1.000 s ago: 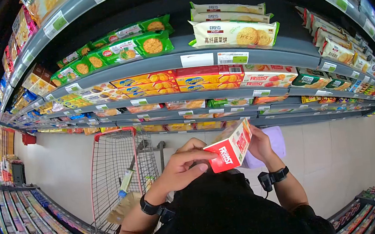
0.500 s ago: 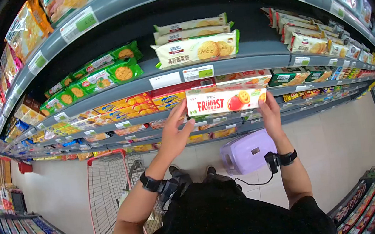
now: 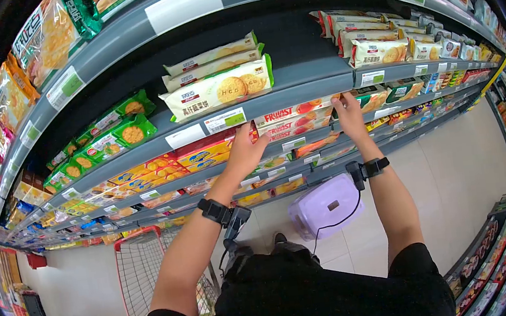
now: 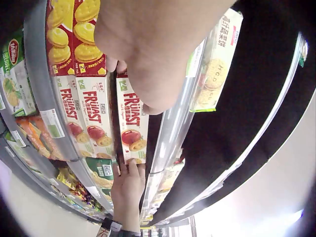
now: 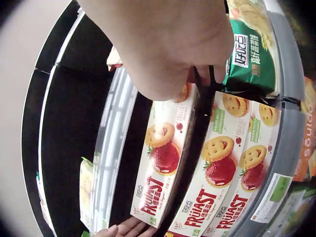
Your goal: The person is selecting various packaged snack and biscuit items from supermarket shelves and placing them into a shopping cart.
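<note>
**Biscuit box held at both ends on the shelf**

A long run of grey shelving [image 3: 318, 75] is seen, stocked with biscuit packs, with a tiled floor below it. On the floor a red wire trolley [image 3: 146, 264] is parked to the left and a lilac plastic stool [image 3: 327, 209] stands just in front of the shelves.

On the middle shelf, a long, flat Fruiast box [image 3: 288, 114] is held lengthwise, on top of two more boxes of the same kind [image 3: 290, 130]. Its face is cream-white, with a red band at one end and the brand name printed in large red letters. A red strawberry and a round, smiling yellow biscuit are pictured towards the other end, beside a small green corner mark. In the wrist views the box [image 5: 165, 160] is seen lying flat with its printed face turned outward, just beside its neighbours.

The left hand [image 3: 244, 149] is laid against the red end of the box, its fingers extended and only slightly bent. The right hand [image 3: 348, 113] is set against the opposite end, its fingers likewise nearly straight; whether the thumbs are hooked round the box cannot be told.
</note>
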